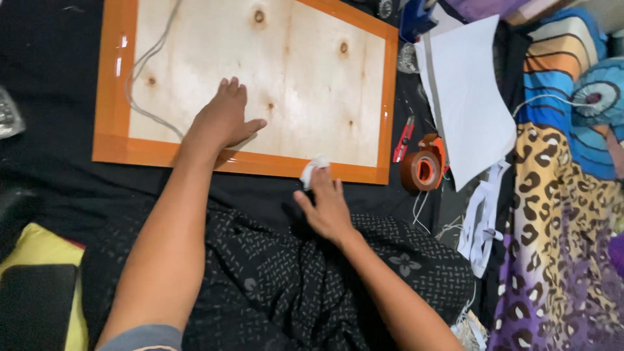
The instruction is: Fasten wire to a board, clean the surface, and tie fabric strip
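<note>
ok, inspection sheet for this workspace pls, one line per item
surface: black cloth on the floor.
job's things: plywood board with orange tape edging, lying flat; white rag at its near edge.
clutter: tape roll, red cutter, white sheet, patterned fabric.
grippers: left hand flat on the board; right hand pinches the rag against the tape edge.
cables: grey cord across the board's left part.
surroundings: yellow cushion at lower left.

Bright even indoor light, glare streaks on the glossy orange tape border [117,65], soft shadows, slight blur
</note>
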